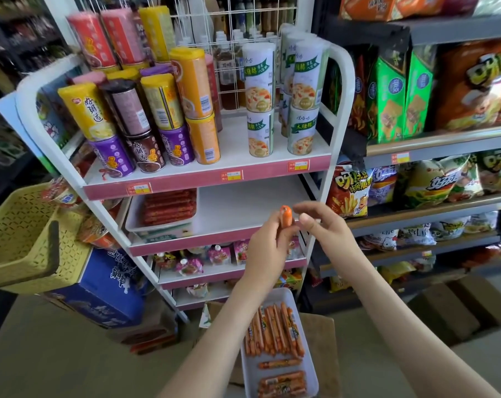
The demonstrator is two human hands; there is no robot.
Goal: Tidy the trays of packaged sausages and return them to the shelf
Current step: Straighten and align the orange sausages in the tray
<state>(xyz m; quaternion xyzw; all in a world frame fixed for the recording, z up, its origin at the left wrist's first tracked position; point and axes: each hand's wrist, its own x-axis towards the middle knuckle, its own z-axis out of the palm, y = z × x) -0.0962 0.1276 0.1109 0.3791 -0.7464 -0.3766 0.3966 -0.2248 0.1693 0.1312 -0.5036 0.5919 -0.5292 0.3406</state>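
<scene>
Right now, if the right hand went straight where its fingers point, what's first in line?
Probably the orange sausage that the left hand grips upright: the right hand points its fingers left at the sausage's top, a small gap away. Depth unclear.

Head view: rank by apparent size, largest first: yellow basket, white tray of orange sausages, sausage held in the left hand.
1. yellow basket
2. white tray, though partly cut off at the frame's bottom edge
3. sausage, smallest by far
</scene>
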